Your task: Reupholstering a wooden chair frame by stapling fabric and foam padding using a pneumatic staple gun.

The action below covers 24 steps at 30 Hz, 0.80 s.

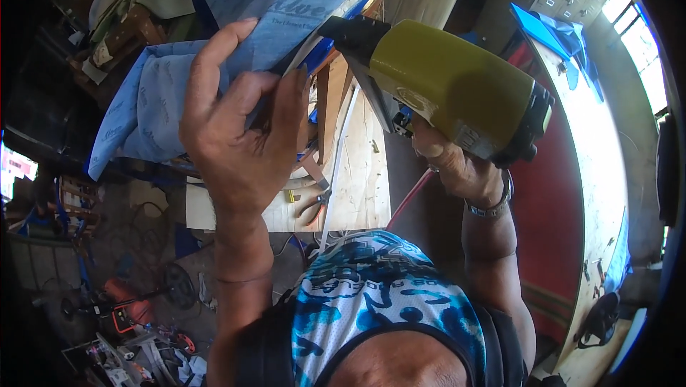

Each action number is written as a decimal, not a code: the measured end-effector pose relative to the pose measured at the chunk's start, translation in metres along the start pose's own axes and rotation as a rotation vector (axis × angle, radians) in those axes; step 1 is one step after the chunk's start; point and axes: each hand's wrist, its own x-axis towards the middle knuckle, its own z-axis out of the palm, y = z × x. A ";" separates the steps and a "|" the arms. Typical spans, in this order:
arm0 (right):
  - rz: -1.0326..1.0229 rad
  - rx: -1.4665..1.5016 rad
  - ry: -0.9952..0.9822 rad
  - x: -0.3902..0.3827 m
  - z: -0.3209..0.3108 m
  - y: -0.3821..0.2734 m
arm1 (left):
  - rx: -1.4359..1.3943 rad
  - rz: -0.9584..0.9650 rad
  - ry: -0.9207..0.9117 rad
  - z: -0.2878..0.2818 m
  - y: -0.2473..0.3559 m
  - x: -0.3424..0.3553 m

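While the left hand (232,119), half-open, touches blue sheeting (275,37) ahead, the right hand (457,162) grips a tool (450,83).

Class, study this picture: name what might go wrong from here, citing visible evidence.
The left hand is close to the dark nose of the power tool, so a slip might hurt a finger. The red hose or cord runs close to the person's shirt and might snag. The blue covering hangs in loose folds, which might shift.
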 end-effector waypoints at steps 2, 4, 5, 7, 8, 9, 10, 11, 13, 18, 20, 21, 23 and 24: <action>-0.065 -0.084 -0.023 -0.001 0.000 0.005 | -0.016 -0.052 -0.023 0.004 0.000 0.002; -0.180 -0.353 0.029 -0.006 0.006 0.006 | 0.089 0.100 0.030 0.006 0.000 0.002; -0.236 -0.490 0.060 -0.009 0.008 0.005 | 0.088 0.109 0.023 0.009 0.000 0.002; -0.360 -0.753 0.126 -0.011 0.016 -0.002 | 0.027 0.036 0.036 0.006 0.001 0.001; -0.366 -0.747 0.141 -0.010 0.019 -0.008 | 0.036 0.050 0.032 0.002 0.005 -0.001; -0.262 -0.490 0.159 -0.005 0.019 -0.014 | 0.029 -0.043 0.004 -0.001 0.007 -0.001; -0.161 -0.231 0.171 -0.001 0.018 -0.021 | 0.024 -0.138 -0.022 -0.004 0.008 -0.002; -0.064 0.030 0.175 0.001 0.018 -0.026 | 0.029 -0.125 -0.018 -0.008 0.006 -0.004; -0.112 -0.131 0.150 -0.010 0.015 -0.024 | 0.194 0.021 -0.091 -0.014 0.004 -0.007; -0.080 0.046 0.213 -0.024 0.013 -0.035 | 0.155 -0.050 -0.162 -0.021 0.005 -0.024; -0.129 0.099 0.284 -0.020 0.018 -0.038 | 0.159 -0.071 -0.153 -0.027 0.010 -0.022; -0.130 0.101 0.279 -0.021 0.021 -0.038 | 0.142 -0.078 -0.148 -0.027 0.011 -0.020; -0.062 0.148 0.253 -0.022 0.025 -0.036 | 0.228 -0.038 -0.141 -0.032 0.012 -0.018; -0.059 0.144 0.253 -0.020 0.026 -0.038 | 0.307 0.006 -0.137 -0.033 0.010 -0.016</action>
